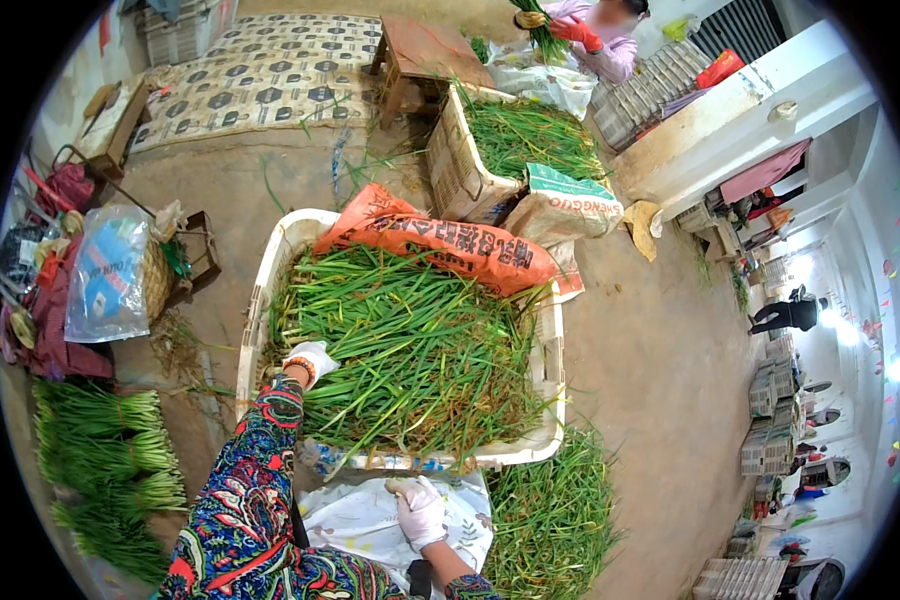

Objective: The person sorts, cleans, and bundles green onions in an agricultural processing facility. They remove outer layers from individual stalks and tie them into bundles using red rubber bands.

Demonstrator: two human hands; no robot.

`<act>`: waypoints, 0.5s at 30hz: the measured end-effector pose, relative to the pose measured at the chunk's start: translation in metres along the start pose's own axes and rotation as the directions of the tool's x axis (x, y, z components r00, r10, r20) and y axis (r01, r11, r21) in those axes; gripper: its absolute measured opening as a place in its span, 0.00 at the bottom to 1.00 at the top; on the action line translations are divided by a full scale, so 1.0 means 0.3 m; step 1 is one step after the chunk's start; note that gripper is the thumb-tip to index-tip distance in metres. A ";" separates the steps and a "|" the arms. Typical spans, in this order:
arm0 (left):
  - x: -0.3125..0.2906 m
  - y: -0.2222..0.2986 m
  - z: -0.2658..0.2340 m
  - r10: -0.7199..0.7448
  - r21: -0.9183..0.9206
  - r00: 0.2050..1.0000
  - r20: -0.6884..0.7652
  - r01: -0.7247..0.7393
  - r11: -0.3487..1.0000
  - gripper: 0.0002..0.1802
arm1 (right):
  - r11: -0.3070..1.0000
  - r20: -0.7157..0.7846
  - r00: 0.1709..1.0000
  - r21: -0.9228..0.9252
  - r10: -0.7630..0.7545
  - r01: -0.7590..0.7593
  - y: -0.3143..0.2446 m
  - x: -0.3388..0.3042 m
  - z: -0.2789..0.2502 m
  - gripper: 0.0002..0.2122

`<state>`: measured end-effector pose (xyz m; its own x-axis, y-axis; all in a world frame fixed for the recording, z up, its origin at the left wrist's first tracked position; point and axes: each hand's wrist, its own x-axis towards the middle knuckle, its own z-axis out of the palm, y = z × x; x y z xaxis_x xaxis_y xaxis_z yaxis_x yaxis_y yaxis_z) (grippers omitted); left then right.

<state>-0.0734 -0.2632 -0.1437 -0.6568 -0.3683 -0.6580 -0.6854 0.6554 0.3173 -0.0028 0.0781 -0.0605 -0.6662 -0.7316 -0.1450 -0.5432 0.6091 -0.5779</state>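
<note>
The gloved left hand (312,360) is laid on loose green chives (410,350) heaped in the white crate (550,380); its grip cannot be told. The right hand (420,510), fingers curled, empty, is held at six o'clock. Bundled chives (110,460) lie at eight o'clock; most remain unsorted.

The scene was lit evenly by soft, diffuse daylight, bright enough to show the long green chives in the white plastic crate (275,262) in clear detail. Shadows on the brown earthen floor (660,380) were faint and short. At the far right the light blew out into white glare along the pale wall with its open passage (850,330), washing away detail there. The fisheye lens bent straight edges near the rim, and a black circular vignette cut off the corners. The centre was sharp; things near the rim looked squeezed and softer. A person's face at the top edge was blurred.
</note>
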 end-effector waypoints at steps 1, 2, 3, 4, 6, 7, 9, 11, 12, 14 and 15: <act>0.003 -0.007 -0.002 0.008 0.021 1.000 -0.013 -0.007 1.000 0.33 | 1.000 -0.001 1.000 0.017 -0.006 0.006 -0.003 -0.002 0.010 0.11; 0.001 0.001 -0.013 0.037 0.046 0.999 -0.016 -0.036 0.998 0.33 | 1.000 -0.006 1.000 0.022 -0.011 0.011 -0.001 -0.001 0.006 0.11; -0.002 0.004 -0.024 0.066 0.071 0.998 -0.018 -0.065 0.995 0.34 | 0.999 -0.010 1.000 0.028 -0.016 0.016 -0.001 0.000 0.004 0.11; -0.006 0.004 -0.034 0.095 0.095 0.995 -0.019 -0.093 0.991 0.34 | 0.999 -0.005 1.000 0.031 -0.007 0.007 -0.003 0.001 0.004 0.11; -0.043 0.037 -0.077 0.162 0.123 0.987 0.001 -0.161 0.979 0.33 | 0.999 0.003 1.000 0.033 0.015 -0.015 -0.014 0.001 -0.007 0.11; -0.054 0.052 -0.087 0.193 0.137 0.981 0.012 -0.193 0.972 0.32 | 1.000 0.009 1.000 0.017 0.019 -0.019 -0.008 -0.001 -0.009 0.12; -0.062 0.055 -0.084 0.313 0.228 0.947 -0.065 -0.291 0.929 0.22 | 1.000 0.025 1.000 0.006 0.013 -0.013 -0.005 0.007 -0.001 0.12; -0.069 0.067 -0.071 0.367 0.258 0.917 -0.156 -0.321 0.911 0.18 | 0.999 0.002 1.000 0.044 0.014 -0.014 0.034 -0.015 0.036 0.11; -0.066 0.055 -0.051 0.375 0.332 0.897 -0.232 -0.289 0.898 0.16 | 0.999 -0.016 1.000 0.053 0.004 -0.003 0.036 0.001 0.034 0.11; -0.042 -0.024 0.045 0.471 0.548 0.801 -0.370 -0.222 0.807 0.13 | 0.996 -0.049 0.997 0.049 -0.067 0.069 0.000 0.027 0.029 0.11; -0.007 -0.098 0.094 0.574 0.668 0.678 -0.459 -0.163 0.726 0.13 | 0.992 -0.057 0.992 0.052 -0.109 0.112 -0.036 0.040 0.027 0.10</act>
<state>-0.0430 -0.2631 -0.1709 -0.9831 -0.1759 0.0501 -0.1808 0.9763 -0.1188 -0.0009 0.0602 -0.0627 -0.6310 -0.7750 -0.0348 -0.5872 0.5064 -0.6315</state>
